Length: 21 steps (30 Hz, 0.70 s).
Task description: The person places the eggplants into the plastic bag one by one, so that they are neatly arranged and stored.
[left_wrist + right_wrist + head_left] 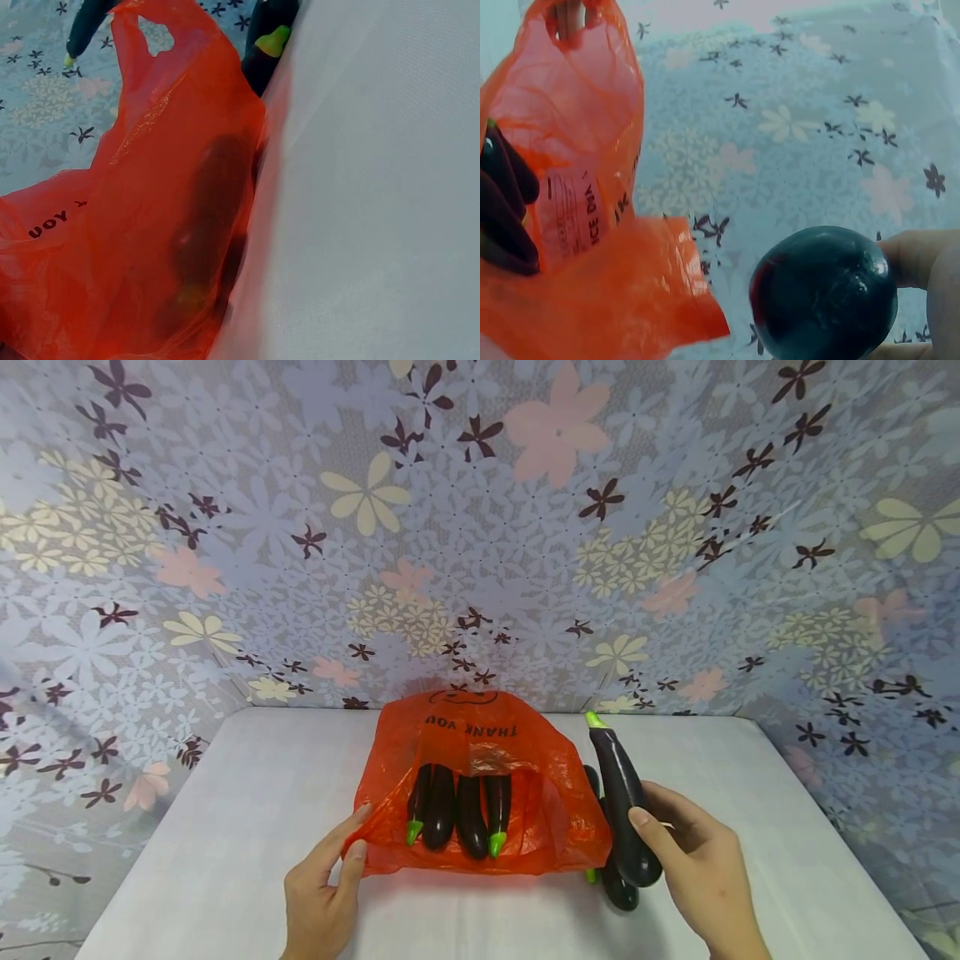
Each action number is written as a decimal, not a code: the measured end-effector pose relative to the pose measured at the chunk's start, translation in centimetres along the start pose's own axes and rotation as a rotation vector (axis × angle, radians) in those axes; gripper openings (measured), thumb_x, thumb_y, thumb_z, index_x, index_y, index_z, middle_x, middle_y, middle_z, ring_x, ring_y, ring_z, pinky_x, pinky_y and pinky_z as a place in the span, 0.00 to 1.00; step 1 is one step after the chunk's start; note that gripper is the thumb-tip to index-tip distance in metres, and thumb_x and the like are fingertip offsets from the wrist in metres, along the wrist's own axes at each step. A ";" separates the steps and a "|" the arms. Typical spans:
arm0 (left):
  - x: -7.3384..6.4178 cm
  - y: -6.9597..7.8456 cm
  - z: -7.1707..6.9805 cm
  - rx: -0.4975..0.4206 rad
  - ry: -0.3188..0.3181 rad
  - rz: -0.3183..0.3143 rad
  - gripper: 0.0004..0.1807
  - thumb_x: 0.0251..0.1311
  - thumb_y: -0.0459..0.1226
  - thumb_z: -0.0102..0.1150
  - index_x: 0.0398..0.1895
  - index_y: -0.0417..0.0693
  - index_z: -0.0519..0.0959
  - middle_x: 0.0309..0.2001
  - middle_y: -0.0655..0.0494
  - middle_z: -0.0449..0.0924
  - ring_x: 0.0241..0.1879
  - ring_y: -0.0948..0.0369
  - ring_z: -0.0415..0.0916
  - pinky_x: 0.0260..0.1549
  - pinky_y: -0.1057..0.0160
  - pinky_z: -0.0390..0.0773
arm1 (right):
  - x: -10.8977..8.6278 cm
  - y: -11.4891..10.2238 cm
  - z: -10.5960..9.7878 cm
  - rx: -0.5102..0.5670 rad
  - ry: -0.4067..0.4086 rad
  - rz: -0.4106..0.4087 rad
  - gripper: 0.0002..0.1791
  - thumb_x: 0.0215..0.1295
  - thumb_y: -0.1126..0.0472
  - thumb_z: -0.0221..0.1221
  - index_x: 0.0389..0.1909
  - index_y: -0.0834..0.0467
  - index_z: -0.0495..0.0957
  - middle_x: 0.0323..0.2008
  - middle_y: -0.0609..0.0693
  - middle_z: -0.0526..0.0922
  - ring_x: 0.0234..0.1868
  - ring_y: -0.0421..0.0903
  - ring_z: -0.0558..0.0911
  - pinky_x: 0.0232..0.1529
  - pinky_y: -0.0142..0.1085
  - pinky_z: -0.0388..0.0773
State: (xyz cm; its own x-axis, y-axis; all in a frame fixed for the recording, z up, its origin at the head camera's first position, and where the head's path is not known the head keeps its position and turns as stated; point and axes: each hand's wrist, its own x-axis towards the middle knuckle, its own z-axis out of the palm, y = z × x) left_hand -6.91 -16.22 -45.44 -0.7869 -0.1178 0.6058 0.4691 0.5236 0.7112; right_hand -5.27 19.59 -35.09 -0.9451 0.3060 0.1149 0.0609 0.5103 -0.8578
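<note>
A red plastic bag point(480, 731) printed "THANK YOU" lies on the table with its mouth toward me. Several dark eggplants point(441, 810) with green stem ends lie inside it. My left hand point(326, 881) pinches the left edge of the bag's mouth between thumb and fingers. To the right of the bag, my right hand point(701, 856) grips an eggplant point(621, 793), its green end up and tilted left. Beneath it other eggplants point(621, 889) lie on the table, partly hidden. In the right wrist view the held eggplant's rounded end point(823, 292) faces the camera.
A white table point(217, 827) stretches under everything. Behind it hangs a flower-patterned cloth point(487, 552), which also shows along the table's sides. The bag's handle loop point(156, 36) stands up in the left wrist view.
</note>
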 end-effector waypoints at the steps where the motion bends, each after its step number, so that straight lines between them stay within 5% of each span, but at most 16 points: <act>1: 0.0 0.0 0.0 -0.002 0.000 0.001 0.19 0.62 0.23 0.62 0.57 0.37 0.82 0.53 0.46 0.85 0.56 0.69 0.79 0.55 0.76 0.73 | -0.1 -0.1 0.1 -0.002 -0.004 -0.007 0.26 0.71 0.50 0.62 0.62 0.62 0.77 0.54 0.61 0.83 0.39 0.35 0.84 0.39 0.24 0.81; 9: 0.0 0.1 0.0 -0.010 -0.001 0.007 0.19 0.62 0.23 0.62 0.57 0.37 0.82 0.53 0.46 0.85 0.57 0.69 0.79 0.55 0.76 0.73 | -0.9 -0.8 0.8 0.044 -0.043 -0.069 0.22 0.70 0.54 0.64 0.60 0.60 0.79 0.52 0.56 0.84 0.42 0.38 0.84 0.41 0.25 0.82; 21: 0.0 0.1 0.1 -0.031 0.012 0.049 0.20 0.60 0.22 0.62 0.57 0.37 0.82 0.53 0.46 0.85 0.57 0.68 0.79 0.55 0.75 0.73 | -1.8 -2.1 1.9 0.034 -0.134 -0.037 0.22 0.69 0.51 0.65 0.60 0.54 0.80 0.54 0.52 0.83 0.47 0.46 0.83 0.46 0.26 0.81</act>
State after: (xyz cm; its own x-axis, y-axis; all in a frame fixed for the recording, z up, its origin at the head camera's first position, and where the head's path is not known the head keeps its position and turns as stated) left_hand -6.93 -16.09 -45.37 -0.7579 -0.1029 0.6442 0.5193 0.5025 0.6913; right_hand -4.29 16.40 -34.44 -0.9811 0.1759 0.0807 0.0164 0.4907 -0.8712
